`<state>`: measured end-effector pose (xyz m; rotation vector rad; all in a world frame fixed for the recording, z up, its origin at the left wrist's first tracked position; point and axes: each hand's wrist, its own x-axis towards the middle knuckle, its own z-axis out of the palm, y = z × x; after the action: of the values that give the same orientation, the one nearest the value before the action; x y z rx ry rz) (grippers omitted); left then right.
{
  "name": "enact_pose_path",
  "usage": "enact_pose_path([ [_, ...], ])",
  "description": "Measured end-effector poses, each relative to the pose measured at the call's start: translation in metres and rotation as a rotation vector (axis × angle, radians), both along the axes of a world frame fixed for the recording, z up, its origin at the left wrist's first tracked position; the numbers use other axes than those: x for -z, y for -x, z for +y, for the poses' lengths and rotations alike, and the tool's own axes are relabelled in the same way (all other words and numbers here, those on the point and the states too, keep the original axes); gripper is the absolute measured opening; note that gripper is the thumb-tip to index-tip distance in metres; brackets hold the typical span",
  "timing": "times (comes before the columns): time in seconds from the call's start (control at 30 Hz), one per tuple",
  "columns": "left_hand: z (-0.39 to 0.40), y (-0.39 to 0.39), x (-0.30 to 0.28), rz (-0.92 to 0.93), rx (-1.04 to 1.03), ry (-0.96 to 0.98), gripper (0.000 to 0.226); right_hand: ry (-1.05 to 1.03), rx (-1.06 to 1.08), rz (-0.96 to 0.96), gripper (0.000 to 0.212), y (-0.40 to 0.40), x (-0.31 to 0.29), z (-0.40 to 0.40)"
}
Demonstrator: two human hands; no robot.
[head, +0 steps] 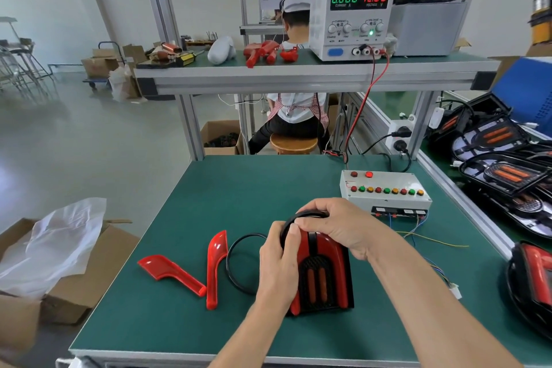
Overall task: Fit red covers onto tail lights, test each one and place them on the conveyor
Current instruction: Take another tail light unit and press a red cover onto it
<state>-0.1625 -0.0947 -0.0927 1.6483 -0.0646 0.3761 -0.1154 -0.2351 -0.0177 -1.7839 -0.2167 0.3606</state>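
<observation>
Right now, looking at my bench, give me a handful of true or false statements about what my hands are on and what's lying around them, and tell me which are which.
1. Both hands grip the tail light. True: the left hand and right hand curl round its far end.
2. Two loose red covers lie left of the tail light. True.
3. The power supply reads zero volts. False: it reads 12.00 volts and 0.000 amps.
4. The test box sits on the upper shelf. False: it rests on the green bench mat, beyond the right hand.
5. A black ring lies by the left hand. True.
</observation>
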Motion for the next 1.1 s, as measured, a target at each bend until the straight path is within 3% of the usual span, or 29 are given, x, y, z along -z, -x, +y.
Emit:
enact_pose_path([
  [0.27, 0.001, -0.004, -0.001, 0.023, 0.021, 0.009, 0.037, 0.038, 0.049, -0.096, 0.004, 0.001, 0.008, 0.002],
  [0.57, 0.023, 0.015, 0.019, 0.109, 0.139, -0.043, 0.042, 0.065, 0.075, -0.125, 0.018, 0.006, 0.014, -0.009],
  [0.97, 0.032, 0.028, 0.026, 0.103, 0.169, -0.148, 0.011, 0.013, 0.045, -0.167, 0.014, 0.008, 0.014, -0.007],
  [1.1, 0.029, 0.027, 0.026, 0.108, 0.116, -0.17, 0.022, 0.031, 0.09, -0.2, 0.013, 0.006, 0.02, -0.005],
])
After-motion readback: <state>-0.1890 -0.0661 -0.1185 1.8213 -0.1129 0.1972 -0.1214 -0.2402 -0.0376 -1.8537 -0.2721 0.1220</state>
